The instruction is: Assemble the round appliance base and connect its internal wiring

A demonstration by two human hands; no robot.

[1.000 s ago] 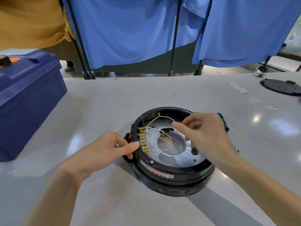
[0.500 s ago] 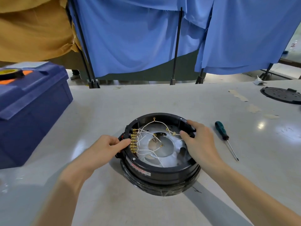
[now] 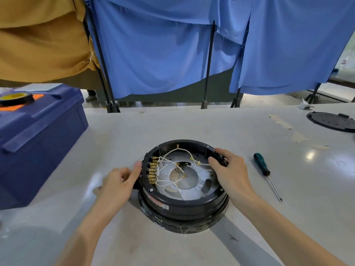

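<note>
The round black plastic appliance base (image 3: 184,200) stands on the pale grey table (image 3: 172,123) directly between the two hands, with its open side up. The left hand (image 3: 117,184) holds its left wall: the thumb presses on the rim beside the row of brass terminals (image 3: 152,172), and the other fingers are curled around a black lug lower down. The right hand (image 3: 230,169) grips the right rim, thumb inside and fingers curled over the outside. Thin white wires (image 3: 162,163) with small ring ends lie loose over the dull silver metal plate (image 3: 203,175), which has a round hollow in the middle and oval holes. The green-handled screwdriver (image 3: 262,167) lies near the right hand, not touching it, with the handle away from the person and the tip toward them. The right hand is therefore, I think, the one to take it.
</note>
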